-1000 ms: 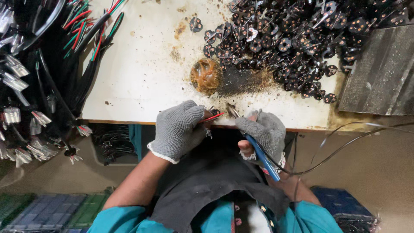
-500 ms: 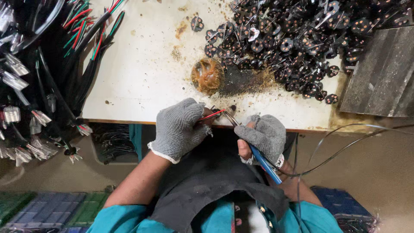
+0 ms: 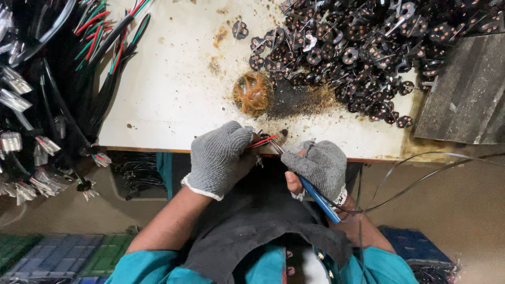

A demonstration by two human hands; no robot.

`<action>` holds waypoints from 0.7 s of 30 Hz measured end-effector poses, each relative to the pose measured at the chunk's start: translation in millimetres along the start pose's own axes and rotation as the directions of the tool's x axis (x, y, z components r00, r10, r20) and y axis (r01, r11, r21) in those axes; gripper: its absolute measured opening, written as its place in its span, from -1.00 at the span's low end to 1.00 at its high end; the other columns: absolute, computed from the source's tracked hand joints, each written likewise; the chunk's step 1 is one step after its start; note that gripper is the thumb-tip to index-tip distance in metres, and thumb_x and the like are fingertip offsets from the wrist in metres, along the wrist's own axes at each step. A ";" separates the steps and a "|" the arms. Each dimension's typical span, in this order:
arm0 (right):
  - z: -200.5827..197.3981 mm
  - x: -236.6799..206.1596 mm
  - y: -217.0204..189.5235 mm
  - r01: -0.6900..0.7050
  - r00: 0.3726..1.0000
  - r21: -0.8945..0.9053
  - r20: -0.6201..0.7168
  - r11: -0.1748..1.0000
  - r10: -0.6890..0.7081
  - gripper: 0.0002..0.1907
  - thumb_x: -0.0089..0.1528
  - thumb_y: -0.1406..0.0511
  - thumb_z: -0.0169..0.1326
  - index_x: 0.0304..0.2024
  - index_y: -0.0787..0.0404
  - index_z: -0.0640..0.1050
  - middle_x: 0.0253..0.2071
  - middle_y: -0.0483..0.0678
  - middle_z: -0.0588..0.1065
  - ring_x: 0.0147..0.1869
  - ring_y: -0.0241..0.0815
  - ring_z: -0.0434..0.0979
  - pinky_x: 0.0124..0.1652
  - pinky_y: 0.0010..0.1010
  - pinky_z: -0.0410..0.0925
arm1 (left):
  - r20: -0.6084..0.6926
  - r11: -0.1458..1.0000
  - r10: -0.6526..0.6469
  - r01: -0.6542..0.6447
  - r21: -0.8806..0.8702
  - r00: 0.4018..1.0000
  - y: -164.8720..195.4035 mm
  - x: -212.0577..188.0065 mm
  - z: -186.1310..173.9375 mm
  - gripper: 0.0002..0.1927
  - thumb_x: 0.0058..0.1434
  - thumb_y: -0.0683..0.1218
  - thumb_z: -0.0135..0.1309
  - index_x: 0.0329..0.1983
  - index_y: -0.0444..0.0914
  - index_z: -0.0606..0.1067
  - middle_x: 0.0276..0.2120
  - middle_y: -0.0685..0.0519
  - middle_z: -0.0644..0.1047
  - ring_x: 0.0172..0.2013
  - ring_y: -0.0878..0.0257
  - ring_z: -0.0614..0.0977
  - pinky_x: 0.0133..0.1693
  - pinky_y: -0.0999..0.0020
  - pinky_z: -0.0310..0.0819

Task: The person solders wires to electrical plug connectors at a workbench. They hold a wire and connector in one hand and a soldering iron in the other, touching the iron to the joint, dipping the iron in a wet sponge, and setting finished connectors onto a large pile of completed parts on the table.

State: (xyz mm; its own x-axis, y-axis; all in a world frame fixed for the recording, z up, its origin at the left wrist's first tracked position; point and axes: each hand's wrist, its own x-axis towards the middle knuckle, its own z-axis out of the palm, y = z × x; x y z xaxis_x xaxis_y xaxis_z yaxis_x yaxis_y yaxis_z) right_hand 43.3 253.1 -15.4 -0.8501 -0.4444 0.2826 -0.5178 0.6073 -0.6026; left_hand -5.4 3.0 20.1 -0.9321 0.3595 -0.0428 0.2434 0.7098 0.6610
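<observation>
Just below the brown flux tin (image 3: 253, 92), at the table (image 3: 173, 89) edge, a red wire (image 3: 261, 141) is pinched tightly by the left hand (image 3: 218, 158); a blue-handled soldering iron (image 3: 310, 186) is gripped firmly by the right hand (image 3: 318, 165).

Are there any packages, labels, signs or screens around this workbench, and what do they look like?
No signs, screens or printed labels show.
Clear plastic sleeves: far left, on the ends of the black cables, small and shiny.
Green and blue crates: bottom left on the floor, ribbed and rectangular.
Blue crate: bottom right on the floor.
</observation>
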 end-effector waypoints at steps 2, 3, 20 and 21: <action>0.2 -0.2 0.1 -0.007 1.000 -0.026 0.030 1.000 0.008 -0.72 0.04 0.16 0.25 -0.20 0.00 0.67 -0.44 -0.11 0.49 -0.40 0.02 0.46 -0.34 -0.13 0.31 | -0.001 1.000 -0.001 0.001 -0.009 1.000 0.0 0.0 0.2 -0.75 -0.05 -0.04 0.31 -0.30 -0.08 0.53 -0.44 0.04 0.47 -0.44 0.00 0.58 -0.44 0.09 0.43; 1.2 -0.5 0.2 0.027 0.999 -0.029 0.030 0.999 -0.026 -0.75 0.07 0.16 0.26 -0.20 0.01 0.68 -0.46 -0.13 0.48 -0.41 -0.01 0.48 -0.36 -0.15 0.31 | -0.007 1.000 -0.001 0.001 0.000 1.000 -0.2 -0.1 0.7 -0.75 -0.04 -0.04 0.30 -0.29 -0.08 0.53 -0.45 0.04 0.47 -0.44 0.00 0.58 -0.44 0.10 0.43; 16.1 -12.1 6.9 0.129 0.983 -0.091 0.141 0.988 -0.115 -0.74 -0.06 0.14 0.39 -0.31 -0.20 0.68 -0.64 -0.23 0.49 -0.64 -0.10 0.43 -0.62 -0.18 0.23 | -0.030 1.000 0.007 -0.007 -0.013 1.000 0.6 1.4 1.3 -0.83 0.00 -0.05 0.28 -0.38 -0.08 0.51 -0.47 0.06 0.46 -0.47 0.04 0.58 -0.46 0.13 0.42; 14.2 -11.8 6.4 0.116 0.990 -0.051 0.083 0.992 -0.112 -0.70 -0.02 0.17 0.38 -0.22 -0.13 0.66 -0.58 -0.21 0.50 -0.55 -0.09 0.47 -0.53 -0.18 0.28 | -0.036 1.000 0.014 -0.015 -0.020 0.999 0.5 1.5 1.0 -0.83 0.00 -0.06 0.28 -0.38 -0.07 0.51 -0.47 0.06 0.46 -0.46 0.05 0.58 -0.45 0.13 0.42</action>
State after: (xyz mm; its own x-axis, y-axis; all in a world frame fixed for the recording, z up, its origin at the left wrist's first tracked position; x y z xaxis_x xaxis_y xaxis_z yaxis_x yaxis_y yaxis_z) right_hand 51.3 252.9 -33.1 -0.7758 -0.5628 0.2854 -0.6175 0.5839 -0.5271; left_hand -6.4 4.5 19.6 -0.9377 0.3474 -0.0066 0.2516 0.6921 0.6766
